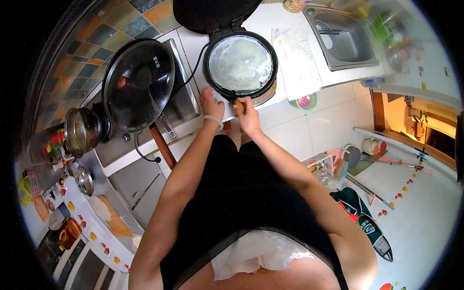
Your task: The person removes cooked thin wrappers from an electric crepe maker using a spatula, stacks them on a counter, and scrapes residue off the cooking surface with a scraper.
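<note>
A round black electric pan (273,72) stands on the white counter with its lid (203,14) raised behind it. A pale, whitish layer (240,63) covers its cooking surface. At the pan's front edge my right hand (247,115) is closed around a small brown wooden handle (238,107); a dark piece at its far end rests by the pan's rim. My left hand (211,104), with a pale bracelet at the wrist, is beside the pan's front left edge, its fingers apart and nothing seen in them.
Left of the pan, a large lidded wok (140,87) sits on the stove, its handle pointing forward. A steel pot (81,131) is further left. A sink (345,41) is at the back right. A green basket (305,101) is below the counter edge.
</note>
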The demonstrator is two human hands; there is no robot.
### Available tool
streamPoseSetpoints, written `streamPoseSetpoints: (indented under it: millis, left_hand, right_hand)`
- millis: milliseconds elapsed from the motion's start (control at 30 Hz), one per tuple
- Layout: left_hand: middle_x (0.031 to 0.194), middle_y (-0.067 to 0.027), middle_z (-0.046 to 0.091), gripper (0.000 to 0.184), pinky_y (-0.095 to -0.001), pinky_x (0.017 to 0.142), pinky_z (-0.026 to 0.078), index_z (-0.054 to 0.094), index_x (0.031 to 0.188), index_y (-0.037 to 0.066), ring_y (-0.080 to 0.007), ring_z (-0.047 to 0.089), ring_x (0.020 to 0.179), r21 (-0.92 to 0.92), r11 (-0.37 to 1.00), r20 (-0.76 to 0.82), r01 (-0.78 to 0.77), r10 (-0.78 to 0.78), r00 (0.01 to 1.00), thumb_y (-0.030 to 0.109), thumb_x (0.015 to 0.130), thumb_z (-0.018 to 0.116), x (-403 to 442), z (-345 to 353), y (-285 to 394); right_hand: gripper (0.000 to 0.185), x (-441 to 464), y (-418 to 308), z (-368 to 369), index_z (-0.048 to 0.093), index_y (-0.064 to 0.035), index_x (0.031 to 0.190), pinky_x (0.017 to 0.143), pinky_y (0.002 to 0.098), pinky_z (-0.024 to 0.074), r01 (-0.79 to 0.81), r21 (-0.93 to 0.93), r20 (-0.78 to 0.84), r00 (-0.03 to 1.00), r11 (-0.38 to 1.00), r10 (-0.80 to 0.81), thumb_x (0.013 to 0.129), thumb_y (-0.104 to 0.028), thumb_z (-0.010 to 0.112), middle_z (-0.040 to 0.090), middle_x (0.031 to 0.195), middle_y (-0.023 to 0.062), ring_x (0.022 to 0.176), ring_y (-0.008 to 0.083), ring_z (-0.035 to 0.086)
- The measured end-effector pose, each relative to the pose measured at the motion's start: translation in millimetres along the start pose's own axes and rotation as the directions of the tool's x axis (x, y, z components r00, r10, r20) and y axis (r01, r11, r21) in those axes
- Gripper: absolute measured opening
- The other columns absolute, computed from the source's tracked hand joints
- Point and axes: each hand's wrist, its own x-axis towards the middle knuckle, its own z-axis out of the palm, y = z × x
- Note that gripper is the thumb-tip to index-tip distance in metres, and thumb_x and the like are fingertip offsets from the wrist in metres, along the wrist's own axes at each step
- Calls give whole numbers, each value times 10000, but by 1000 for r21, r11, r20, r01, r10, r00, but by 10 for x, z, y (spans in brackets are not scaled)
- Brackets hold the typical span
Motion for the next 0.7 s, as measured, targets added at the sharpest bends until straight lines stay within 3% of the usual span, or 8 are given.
streamPoseSetpoints:
  millis: [133, 167, 233, 367, 500, 600, 700]
  left_hand:
    - [1052, -146, 501, 506, -424, 914, 376, 506, 1102, 81, -339, 472, 1021, 327, 884, 15, -335, 350, 937, -24, 625, 637, 117, -23, 247]
    - [1075, -136, 486, 516, -427, 926, 362, 515, 1096, 118, -346, 452, 1051, 336, 866, 65, -370, 370, 927, -12, 617, 656, 151, -1, 244]
    - [1085, -128, 481, 512, -426, 927, 358, 522, 1086, 136, -338, 450, 1059, 357, 858, 109, -368, 353, 929, -6, 615, 665, 173, 56, 259]
    - [1095, -101, 479, 493, -433, 932, 347, 535, 1072, 165, -317, 441, 1074, 395, 838, 181, -376, 330, 926, 18, 624, 682, 214, 123, 351]
    - [1085, -65, 496, 409, -438, 910, 348, 562, 1023, 176, -302, 445, 1063, 404, 790, 236, -461, 397, 887, 43, 656, 683, 260, 221, 454]
    - [997, -37, 541, 283, -439, 882, 358, 587, 940, 174, -286, 469, 1028, 457, 748, 260, -480, 404, 877, 62, 693, 667, 366, 327, 468]
    - [893, -22, 571, 158, -446, 843, 370, 591, 854, 164, -277, 493, 980, 466, 731, 249, -499, 433, 866, 90, 728, 651, 490, 310, 511]
  right_hand:
    - [251, -65, 110, -82, 501, -73, 1070, 745, 365, 470, -164, 154, 26, 987, 974, 162, 874, -189, 608, 644, 924, 167, 851, 302, 620]
    - [223, -96, 106, -112, 535, -67, 1056, 713, 331, 461, -194, 207, 2, 980, 959, 198, 884, -191, 600, 632, 847, 124, 762, 194, 578]
    - [204, -103, 158, -191, 547, -77, 1053, 658, 319, 445, -232, 142, 10, 972, 962, 233, 888, -187, 595, 599, 774, 105, 701, 162, 541]
    - [161, -158, 126, -401, 555, -81, 1036, 546, 269, 381, -288, 324, -19, 951, 901, 310, 899, -164, 578, 510, 654, 25, 590, 95, 446]
    - [132, -195, -203, -657, 541, -50, 1023, 493, 220, 333, -396, 438, 32, 904, 807, 426, 919, -131, 546, 466, 648, -36, 565, 58, 426]
    - [147, -202, -218, -720, 531, -43, 1021, 512, 252, 374, -423, 447, 38, 889, 788, 456, 915, -145, 546, 511, 660, 7, 578, 87, 465]
    - [169, -267, -69, -715, 507, -52, 1045, 565, 319, 431, -300, 155, -65, 948, 941, 312, 915, -158, 531, 567, 692, 68, 601, 179, 536]
